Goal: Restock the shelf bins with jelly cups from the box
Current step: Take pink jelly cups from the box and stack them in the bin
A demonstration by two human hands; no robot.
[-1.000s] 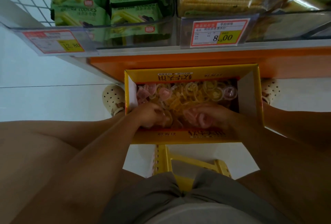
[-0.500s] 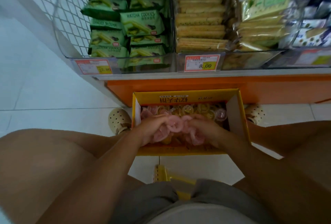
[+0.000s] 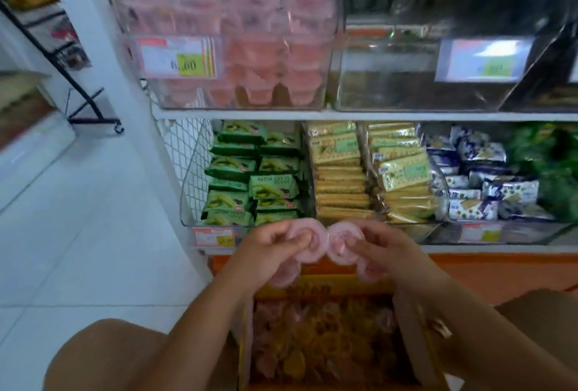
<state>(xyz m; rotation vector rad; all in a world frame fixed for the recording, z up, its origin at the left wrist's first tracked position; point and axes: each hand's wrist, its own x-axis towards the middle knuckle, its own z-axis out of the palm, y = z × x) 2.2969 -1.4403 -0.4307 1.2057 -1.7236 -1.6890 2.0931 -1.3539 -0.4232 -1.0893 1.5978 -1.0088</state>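
Over box, left hand, right hand — curled grip, jelly cups

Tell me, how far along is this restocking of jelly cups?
Partly done, it seems. The clear bin on the upper shelf already holds stacked cups, all pink. Right now the left hand and the right hand each grip pink jelly cups, held above the box, below that bin. Left to do: the box holds many more loose cups, pink and yellow, so a good deal probably remains.
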